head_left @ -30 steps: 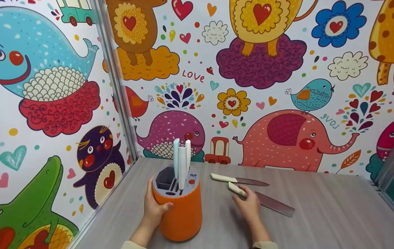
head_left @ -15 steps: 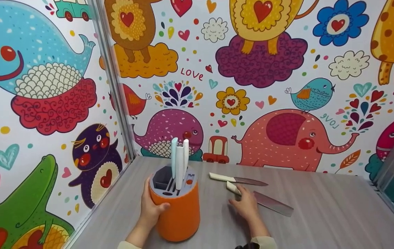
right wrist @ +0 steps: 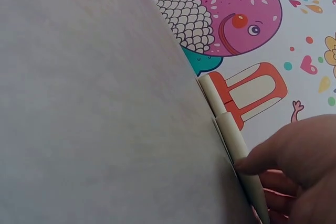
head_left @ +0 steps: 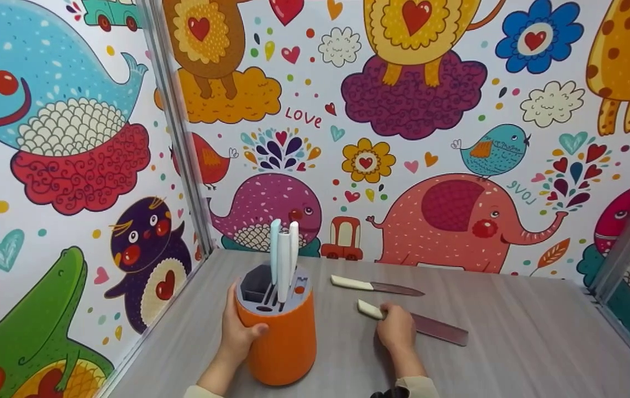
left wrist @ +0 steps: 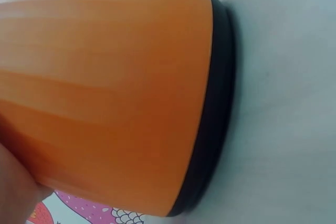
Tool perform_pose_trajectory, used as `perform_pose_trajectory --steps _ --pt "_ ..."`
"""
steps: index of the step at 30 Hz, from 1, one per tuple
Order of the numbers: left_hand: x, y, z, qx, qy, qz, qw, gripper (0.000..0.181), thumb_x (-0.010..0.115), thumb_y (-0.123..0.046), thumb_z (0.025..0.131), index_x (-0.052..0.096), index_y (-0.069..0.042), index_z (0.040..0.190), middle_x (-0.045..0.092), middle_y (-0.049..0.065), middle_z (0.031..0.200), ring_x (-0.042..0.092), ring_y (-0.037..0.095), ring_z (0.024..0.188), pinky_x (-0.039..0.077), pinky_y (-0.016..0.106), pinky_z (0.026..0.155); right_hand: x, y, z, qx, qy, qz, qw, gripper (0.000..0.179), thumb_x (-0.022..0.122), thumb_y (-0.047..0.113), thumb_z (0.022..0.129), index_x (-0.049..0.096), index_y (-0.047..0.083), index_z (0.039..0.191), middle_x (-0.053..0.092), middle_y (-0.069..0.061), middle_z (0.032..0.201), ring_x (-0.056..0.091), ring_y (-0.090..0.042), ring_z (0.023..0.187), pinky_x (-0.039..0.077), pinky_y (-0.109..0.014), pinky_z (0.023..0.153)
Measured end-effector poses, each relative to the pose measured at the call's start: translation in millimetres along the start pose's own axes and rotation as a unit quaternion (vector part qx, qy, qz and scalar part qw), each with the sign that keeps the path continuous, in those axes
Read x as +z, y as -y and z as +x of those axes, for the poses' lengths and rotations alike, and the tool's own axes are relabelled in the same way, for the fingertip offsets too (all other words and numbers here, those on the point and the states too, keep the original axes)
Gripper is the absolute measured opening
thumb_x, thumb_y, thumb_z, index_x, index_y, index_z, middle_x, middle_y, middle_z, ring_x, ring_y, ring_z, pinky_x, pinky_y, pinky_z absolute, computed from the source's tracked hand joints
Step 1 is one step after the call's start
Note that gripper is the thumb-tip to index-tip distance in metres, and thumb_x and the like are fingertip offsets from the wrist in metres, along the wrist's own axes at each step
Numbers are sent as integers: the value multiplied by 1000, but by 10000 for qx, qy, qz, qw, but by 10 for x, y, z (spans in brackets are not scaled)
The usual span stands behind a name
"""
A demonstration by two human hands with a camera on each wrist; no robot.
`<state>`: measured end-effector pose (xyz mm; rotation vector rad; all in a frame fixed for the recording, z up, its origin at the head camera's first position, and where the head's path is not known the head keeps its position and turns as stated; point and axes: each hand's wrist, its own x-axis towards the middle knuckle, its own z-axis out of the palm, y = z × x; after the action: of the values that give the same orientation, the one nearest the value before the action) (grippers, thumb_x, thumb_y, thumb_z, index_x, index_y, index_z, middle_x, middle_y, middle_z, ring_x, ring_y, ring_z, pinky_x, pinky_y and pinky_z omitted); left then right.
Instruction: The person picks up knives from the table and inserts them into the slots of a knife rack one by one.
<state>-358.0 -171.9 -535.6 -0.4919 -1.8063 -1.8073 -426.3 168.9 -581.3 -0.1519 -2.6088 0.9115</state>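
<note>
An orange knife block with a grey slotted top stands upright on the table. My left hand grips its left side, thumb across the front and fingers round the back. In the left wrist view the block's orange wall and dark base fill much of the picture. Several knife handles, white and light blue, rise from the slots. To the right, my right hand grips the cream handle of a cleaver, thumb and fingers around the handle; its broad blade points right.
Behind the cleaver lies a smaller knife with a cream handle, its blade pointing right. The grey table meets walls printed with cartoon animals at the back and left. A metal post marks the left corner.
My right hand has curled its fingers around the cleaver handle, and the handle end has shifted slightly towards me, away from the smaller knife. My left hand keeps its hold on the knife block.
</note>
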Motion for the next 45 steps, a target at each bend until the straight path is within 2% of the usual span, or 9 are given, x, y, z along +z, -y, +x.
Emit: perform_pose_trajectory --steps 10,14,20,28,33,38,42,45 --pt "-6 -53 50 -60 5 26 10000 106 90 -49 80 34 -12 162 59 15 150 64 17 126 52 18 108 -54 46 -23 38 -79 28 10000 25 69 -6 87 82 4 105 81 -15 107 75 -40 101 59 -57 90" --pt "-18 -49 55 -93 -34 40 9999 106 91 -48 80 35 -13 162 59 14 150 63 15 126 51 17 108 -77 65 -29 -95 142 -22 9999 20 73 -3 90 82 3 107 81 -15 107 76 -39 101 59 -56 90" --pt "-50 -26 20 -197 -65 108 9997 107 93 -44 79 34 -13 163 59 13 151 63 13 126 51 17 108 -232 149 -52 -355 520 -33 9980 28 77 -3 85 79 1 113 80 -16 108 75 -37 102 60 -55 89" --pt "-94 -23 6 -128 -123 255 9995 112 91 -51 79 31 -4 163 60 19 148 63 8 121 49 14 107 -632 389 -30 -712 378 720 9941 27 83 -4 84 78 1 111 77 -12 99 70 -25 89 59 -50 81" --pt "-82 -31 1 -275 -136 292 9991 112 91 -49 80 31 -6 163 60 18 148 62 7 121 49 14 107 -883 524 -47 -639 490 1431 9864 30 82 -5 87 77 2 116 78 -13 105 73 -26 96 61 -50 88" --pt "-62 -34 -11 -450 -149 315 9984 114 92 -46 79 29 -4 164 59 15 150 61 7 123 48 13 107 -1051 616 -96 -497 608 2050 9756 30 80 -3 90 77 5 118 77 -10 108 71 -23 99 62 -50 94" --pt "-21 -30 -14 -417 -138 292 9986 115 92 -47 79 29 -3 164 59 15 151 61 7 123 48 13 108 -1166 678 -120 -436 619 2228 9719 32 79 -2 92 74 5 123 77 -11 112 72 -23 101 61 -52 99" --pt "6 -32 -16 -331 -131 275 9990 112 91 -50 80 30 -6 164 58 17 151 61 6 124 47 13 108 -1246 728 -139 -539 520 2218 9722 35 78 -1 94 71 4 128 76 -13 117 72 -25 104 61 -53 100"
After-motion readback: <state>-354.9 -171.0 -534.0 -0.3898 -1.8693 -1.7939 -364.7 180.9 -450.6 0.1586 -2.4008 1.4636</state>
